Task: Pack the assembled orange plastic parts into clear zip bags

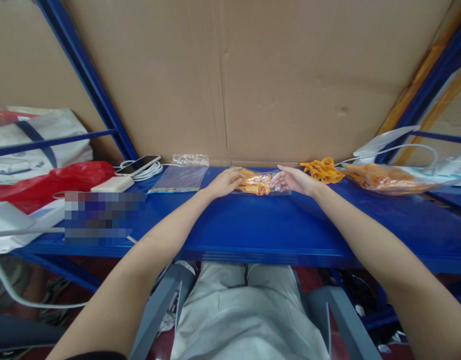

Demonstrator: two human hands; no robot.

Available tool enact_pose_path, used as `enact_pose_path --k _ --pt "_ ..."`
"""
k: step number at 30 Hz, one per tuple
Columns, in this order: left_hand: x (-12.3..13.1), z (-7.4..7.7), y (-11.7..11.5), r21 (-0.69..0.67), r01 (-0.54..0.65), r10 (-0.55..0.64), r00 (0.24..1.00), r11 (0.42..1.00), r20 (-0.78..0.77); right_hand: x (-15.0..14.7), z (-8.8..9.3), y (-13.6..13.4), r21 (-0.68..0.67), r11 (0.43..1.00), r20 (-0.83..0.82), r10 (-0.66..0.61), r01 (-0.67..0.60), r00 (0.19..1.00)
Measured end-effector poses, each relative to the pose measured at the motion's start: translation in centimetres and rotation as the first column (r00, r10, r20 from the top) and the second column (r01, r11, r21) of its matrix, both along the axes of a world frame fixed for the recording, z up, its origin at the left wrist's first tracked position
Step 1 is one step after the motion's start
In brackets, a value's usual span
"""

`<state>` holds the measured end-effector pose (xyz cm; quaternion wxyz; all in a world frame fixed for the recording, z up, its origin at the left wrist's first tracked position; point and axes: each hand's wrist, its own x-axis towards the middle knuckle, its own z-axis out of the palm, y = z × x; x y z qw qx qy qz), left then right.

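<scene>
On the blue tabletop in front of me lies a clear plastic bag (pixel 272 191) with orange horn-shaped plastic pieces (pixel 255 188) inside it. My left hand (pixel 225 183) is at the bag's left end, its fingers bent over the edge and closed on it. At the opposite end is my right hand (pixel 295 179), palm turned inward, its fingers loosely curved and apart against the plastic. Just right of that hand sits a loose pile of orange horn-shaped pieces (pixel 323 171). Flat clear zip bags (pixel 177 178) lie left of my left hand.
A larger clear bag of orange pieces (pixel 388 179) lies at the right. On the left are a phone (pixel 139 165), coiled white cable (pixel 149 172), a white power bank (pixel 112 184) and a red plastic bag (pixel 65 181). Cardboard (pixel 222 80) walls the back between blue posts (pixel 89 80).
</scene>
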<state>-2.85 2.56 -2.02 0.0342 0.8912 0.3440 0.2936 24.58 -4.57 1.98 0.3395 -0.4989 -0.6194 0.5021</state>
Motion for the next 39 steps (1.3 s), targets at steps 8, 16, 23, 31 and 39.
enact_pose_path --k 8,16,23,31,39 --pt "0.5 1.0 -0.8 0.002 -0.011 0.010 0.999 1.000 0.049 0.0 -1.2 1.0 0.339 0.935 0.241 -0.197 0.108 0.950" --pt "0.0 0.4 -0.4 -0.183 -0.275 0.301 0.944 0.944 0.137 1.4 -1.7 2.2 0.748 0.626 0.455 -0.726 0.220 0.516" --pt "-0.4 0.7 -0.2 -0.377 -0.202 0.314 0.912 0.904 0.264 1.1 -2.3 2.5 0.418 0.870 0.549 -0.470 0.260 0.691" --pt "0.1 0.2 0.2 -0.431 -0.165 0.318 0.895 0.887 0.313 -1.4 -3.6 2.8 0.208 0.853 -0.034 -0.482 0.478 0.875" --pt "0.5 1.1 -1.0 -0.612 -0.100 0.426 0.804 0.784 0.415 -1.3 -2.9 2.0 0.071 0.945 -0.424 -0.262 0.320 0.867"
